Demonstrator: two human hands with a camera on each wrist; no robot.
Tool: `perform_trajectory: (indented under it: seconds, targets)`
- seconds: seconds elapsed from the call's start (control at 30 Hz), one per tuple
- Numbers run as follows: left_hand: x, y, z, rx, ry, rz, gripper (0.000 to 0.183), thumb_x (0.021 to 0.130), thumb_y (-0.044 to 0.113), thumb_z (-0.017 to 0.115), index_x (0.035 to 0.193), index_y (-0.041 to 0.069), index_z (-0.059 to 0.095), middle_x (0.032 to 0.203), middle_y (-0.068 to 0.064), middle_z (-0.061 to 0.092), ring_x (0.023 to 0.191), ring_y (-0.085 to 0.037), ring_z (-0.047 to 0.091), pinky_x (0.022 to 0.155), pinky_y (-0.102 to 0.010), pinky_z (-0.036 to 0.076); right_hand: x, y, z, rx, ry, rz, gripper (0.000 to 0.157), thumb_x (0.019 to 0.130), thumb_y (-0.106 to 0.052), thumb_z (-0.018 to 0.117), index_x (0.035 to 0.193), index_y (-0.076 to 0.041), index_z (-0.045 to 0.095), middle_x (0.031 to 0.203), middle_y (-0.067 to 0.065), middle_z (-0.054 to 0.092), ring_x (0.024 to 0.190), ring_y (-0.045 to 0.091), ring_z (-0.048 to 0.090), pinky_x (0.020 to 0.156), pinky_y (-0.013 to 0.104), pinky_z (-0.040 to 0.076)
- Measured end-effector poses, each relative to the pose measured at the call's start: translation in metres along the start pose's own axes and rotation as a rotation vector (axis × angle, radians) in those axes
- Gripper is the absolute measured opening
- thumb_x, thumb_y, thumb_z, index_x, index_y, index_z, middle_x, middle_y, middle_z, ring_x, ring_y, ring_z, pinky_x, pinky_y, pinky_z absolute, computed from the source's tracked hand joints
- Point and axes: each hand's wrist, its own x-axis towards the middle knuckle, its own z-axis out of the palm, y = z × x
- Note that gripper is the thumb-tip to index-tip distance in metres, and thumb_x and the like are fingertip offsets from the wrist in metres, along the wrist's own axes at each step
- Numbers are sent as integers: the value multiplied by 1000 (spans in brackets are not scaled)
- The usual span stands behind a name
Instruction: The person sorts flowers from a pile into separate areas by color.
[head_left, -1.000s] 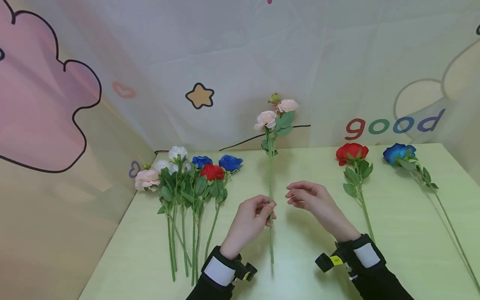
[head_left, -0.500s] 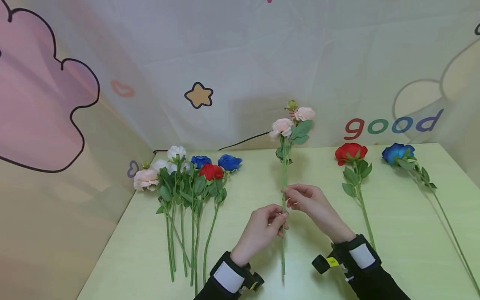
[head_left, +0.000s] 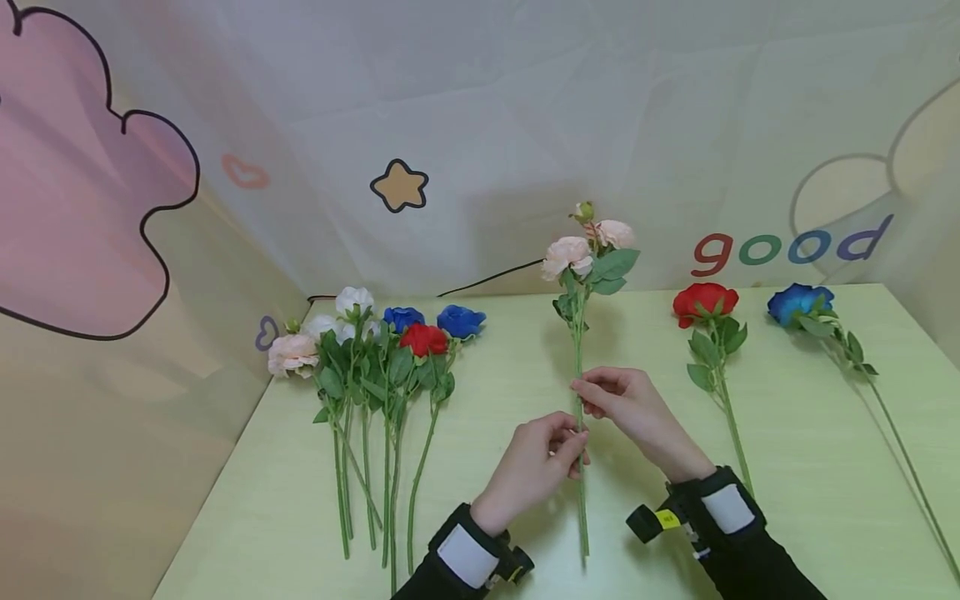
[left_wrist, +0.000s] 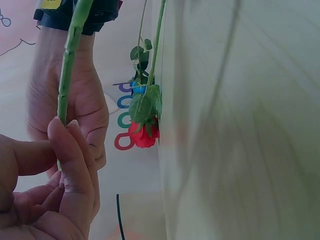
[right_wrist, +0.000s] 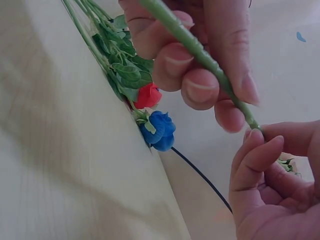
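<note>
An artificial pink flower (head_left: 567,257) with two blooms, a bud and green leaves stands nearly upright above the table, in front of the backdrop. My left hand (head_left: 534,465) holds its green stem (left_wrist: 68,65) below the middle, between thumb and fingers. Just above that, my right hand (head_left: 633,415) pinches the same stem between thumb and fingertips, its fingers (right_wrist: 255,165) showing in the right wrist view. The stem's lower end hangs below my left hand. To the right lie a red flower (head_left: 705,302) and a light blue flower (head_left: 799,303), apart from each other.
On the table's left lies a group of artificial flowers: a pale pink one (head_left: 293,355), white ones (head_left: 353,302), a red one (head_left: 424,340) and dark blue ones (head_left: 461,322), stems towards me. A printed cloth backdrop (head_left: 487,100) rises behind the pale green table (head_left: 255,517).
My left hand has moved right and slightly nearer with the pink flower. My right hand, earlier apart from the stem, now pinches it above the left hand.
</note>
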Motion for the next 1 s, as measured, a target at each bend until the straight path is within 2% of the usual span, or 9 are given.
perform_trajectory:
  seconds: [0.17, 0.33, 0.5, 0.73, 0.87, 1.0]
  targets:
    - [1, -2, -3, 86, 2, 32, 22, 103, 17, 58, 110, -2, 67, 83, -13, 72, 62, -3, 62, 60, -15, 50, 1, 0, -2, -22, 4, -3, 31, 100, -15, 63, 113, 13, 64, 71, -9, 59, 67, 6, 54, 65, 24, 48]
    - [1, -3, -12, 227, 67, 72, 23, 104, 21, 55, 112, 3, 69, 88, -6, 74, 75, -17, 72, 67, -16, 52, 1, -2, -9, -77, 19, 8, 33, 100, -16, 63, 116, 14, 64, 75, -5, 62, 69, 7, 55, 66, 23, 50]
    - [-1, -1, -22, 246, 114, 75, 20, 104, 17, 56, 113, 6, 69, 93, -12, 75, 81, -28, 73, 70, -18, 52, 2, 1, -18, -159, 31, 49, 33, 100, -17, 63, 117, 12, 65, 78, -1, 65, 73, 11, 57, 68, 24, 52]
    - [0, -1, -30, 285, 153, 82, 18, 103, 16, 56, 113, 9, 69, 93, -12, 76, 74, -14, 68, 67, -19, 50, 1, 4, -22, -193, -2, 106, 32, 100, -16, 62, 115, 12, 65, 76, 2, 65, 69, 11, 58, 67, 24, 53]
    - [0, -2, -31, 298, 154, 83, 18, 103, 16, 56, 113, 8, 69, 93, -12, 76, 76, -12, 67, 69, -19, 50, 1, 8, -25, -213, -50, 136, 31, 101, -15, 61, 114, 13, 66, 74, -1, 64, 68, 11, 58, 68, 23, 54]
    - [0, -2, -31, 307, 150, 79, 18, 103, 15, 56, 113, 8, 69, 94, -11, 76, 78, -12, 67, 72, -20, 50, 2, 12, -25, -210, -82, 171, 32, 101, -15, 61, 115, 13, 65, 77, 1, 66, 68, 10, 60, 69, 21, 54]
